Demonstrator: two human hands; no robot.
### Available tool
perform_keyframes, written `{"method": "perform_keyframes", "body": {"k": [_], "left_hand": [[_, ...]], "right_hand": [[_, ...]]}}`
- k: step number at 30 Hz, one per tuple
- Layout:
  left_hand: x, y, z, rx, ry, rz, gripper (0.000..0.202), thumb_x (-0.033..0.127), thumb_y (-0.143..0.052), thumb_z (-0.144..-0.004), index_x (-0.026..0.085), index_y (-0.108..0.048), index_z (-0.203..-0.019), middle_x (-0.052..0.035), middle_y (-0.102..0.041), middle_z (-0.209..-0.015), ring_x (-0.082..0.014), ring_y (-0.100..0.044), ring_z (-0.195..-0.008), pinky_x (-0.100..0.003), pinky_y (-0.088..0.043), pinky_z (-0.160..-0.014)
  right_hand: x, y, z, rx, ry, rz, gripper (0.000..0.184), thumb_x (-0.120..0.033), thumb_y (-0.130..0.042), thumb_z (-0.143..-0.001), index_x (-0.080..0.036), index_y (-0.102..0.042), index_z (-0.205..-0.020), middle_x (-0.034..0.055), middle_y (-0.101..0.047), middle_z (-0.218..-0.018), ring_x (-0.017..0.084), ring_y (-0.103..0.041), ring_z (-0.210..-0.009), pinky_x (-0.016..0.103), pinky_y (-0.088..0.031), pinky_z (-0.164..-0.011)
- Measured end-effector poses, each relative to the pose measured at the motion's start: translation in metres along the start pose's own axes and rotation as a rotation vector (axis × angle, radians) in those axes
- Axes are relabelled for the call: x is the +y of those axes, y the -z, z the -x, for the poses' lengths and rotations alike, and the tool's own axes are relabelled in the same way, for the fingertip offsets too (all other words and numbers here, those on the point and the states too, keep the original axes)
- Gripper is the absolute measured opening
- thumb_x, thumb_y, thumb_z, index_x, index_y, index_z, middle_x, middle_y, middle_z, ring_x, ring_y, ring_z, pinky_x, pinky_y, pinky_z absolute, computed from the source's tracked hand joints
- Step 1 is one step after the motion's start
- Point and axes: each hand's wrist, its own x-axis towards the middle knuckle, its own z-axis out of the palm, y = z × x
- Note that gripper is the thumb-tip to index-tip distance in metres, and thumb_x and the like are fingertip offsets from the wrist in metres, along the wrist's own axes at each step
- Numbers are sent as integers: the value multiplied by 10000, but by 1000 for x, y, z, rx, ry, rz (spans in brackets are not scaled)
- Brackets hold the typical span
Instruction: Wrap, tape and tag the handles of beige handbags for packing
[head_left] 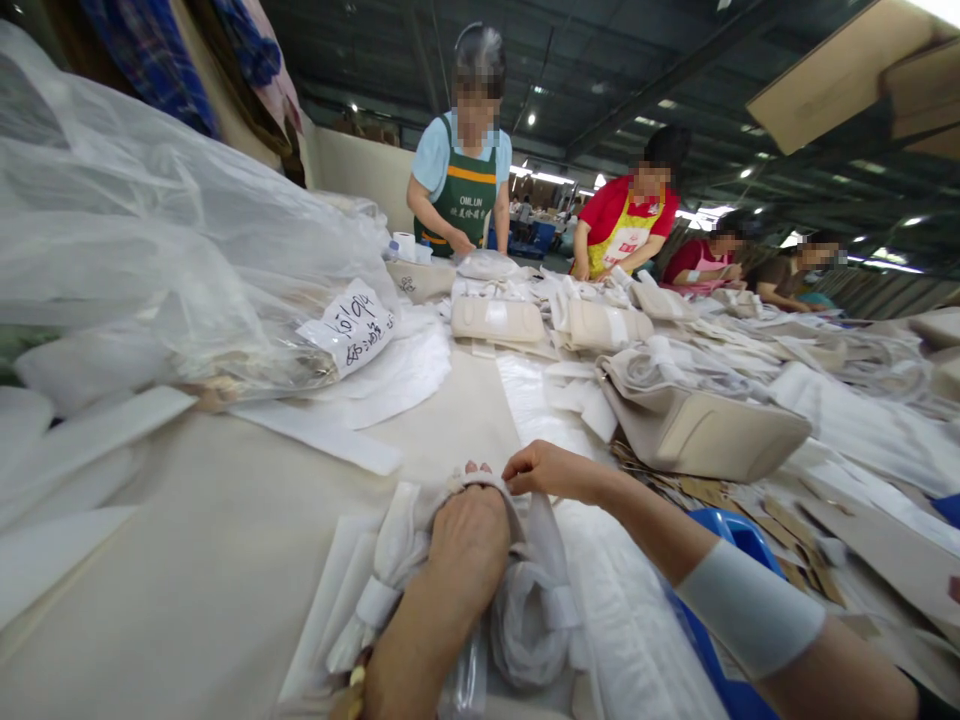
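My left hand [469,535] lies knuckles-up on a bundle of white fabric and thin plastic wrap [525,610] on the beige table [225,560], its fingers curled over the bundle's far edge. My right hand [544,468] pinches the top edge of the same bundle just right of the left fingertips. A pale sleeve band [750,610] sits on my right forearm. White strips of the bundle [375,600] trail to the left under my left wrist.
A large clear plastic bag [150,220] with a handwritten label [352,325] fills the left. Beige padded pieces [705,430] and white sheets cover the right side. A blue object [731,530] lies under my right arm. Several people in aprons [461,170] work at the far end.
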Motion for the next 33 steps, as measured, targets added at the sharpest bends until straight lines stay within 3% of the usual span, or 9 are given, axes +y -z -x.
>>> {"method": "perform_keyframes", "body": {"k": [4, 8, 12, 18, 23, 28, 33], "left_hand": [[6, -1, -1, 61, 95, -117, 166, 112, -500, -687, 200, -576, -568, -113, -605, -621, -304, -606, -761, -417, -416, -797], [16, 3, -1, 105, 141, -202, 269, 109, -522, -638, 204, -419, -408, -63, -478, -457, -267, -569, -600, -367, -406, -654], [21, 5, 0, 118, 127, -232, 293, 93, -524, -609, 209, -392, -375, -37, -440, -430, -228, -525, -516, -324, -360, -580], [28, 15, 1, 16, 107, -197, 299, 54, -514, -551, 211, -409, -319, 12, -388, -305, -139, -414, -345, -240, -285, -458], [38, 27, 1, -124, 180, -106, 244, 70, -465, -577, 199, -502, -374, 5, -494, -326, -141, -495, -350, -204, -300, -411], [40, 27, 1, 19, 175, 85, 185, 105, -505, -574, 183, -501, -405, 38, -474, -337, -122, -487, -356, -200, -318, -417], [34, 23, -1, 63, 184, 290, 134, 141, -523, -579, 173, -530, -449, 40, -481, -350, -100, -450, -345, -195, -300, -407]], "right_hand": [[-3, 0, -2, -127, -30, -74, 120, -153, -580, -582, -155, -685, -641, -47, -587, -552, 84, -470, -534, 196, -365, -526], [-6, 3, 3, -131, -39, -85, 88, -187, -593, -578, -151, -660, -623, -47, -575, -537, 79, -469, -519, 187, -364, -500], [-5, 5, 5, -106, -20, 3, 103, -200, -600, -612, -146, -671, -663, -42, -591, -559, 84, -492, -536, 188, -387, -519], [-9, 12, 2, -25, 79, 363, 133, -185, -659, -646, -165, -707, -769, -22, -640, -635, 120, -558, -624, 209, -411, -582], [-15, 14, 7, 111, 189, 758, 152, -127, -610, -702, -215, -714, -769, 24, -693, -813, 174, -606, -793, 275, -398, -738], [-20, 18, 16, 190, 304, 1011, 180, -78, -540, -683, -167, -683, -744, 96, -672, -941, 234, -581, -949, 386, -314, -931], [-35, 20, 29, 229, 444, 1189, 170, -116, -519, -665, -146, -644, -776, 96, -665, -783, 230, -590, -877, 433, -169, -1050]]}}
